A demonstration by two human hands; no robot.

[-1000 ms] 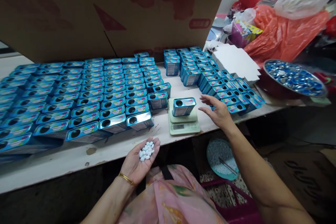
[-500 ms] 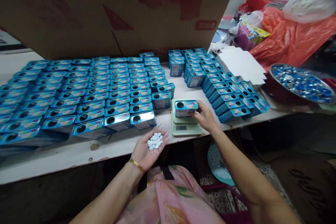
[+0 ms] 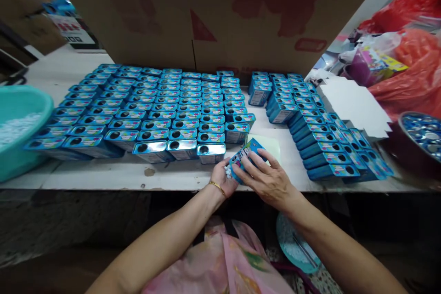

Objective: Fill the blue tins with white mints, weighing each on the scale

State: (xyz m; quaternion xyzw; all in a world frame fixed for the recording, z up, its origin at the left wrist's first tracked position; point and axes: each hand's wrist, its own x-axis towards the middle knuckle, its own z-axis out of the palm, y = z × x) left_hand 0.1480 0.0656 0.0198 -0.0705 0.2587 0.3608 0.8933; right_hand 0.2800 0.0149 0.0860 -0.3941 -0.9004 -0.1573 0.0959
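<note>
The right hand (image 3: 267, 179) grips a tilted blue tin (image 3: 245, 156); the left hand (image 3: 223, 178) cups white tablets (image 3: 228, 172) at its opening. Many open tins (image 3: 155, 115) wait on the counter (image 3: 103, 175).

scale (image 3: 267, 143): mostly hidden | tin (image 3: 245, 156): fingers (image 3: 255, 171) cover front
</note>
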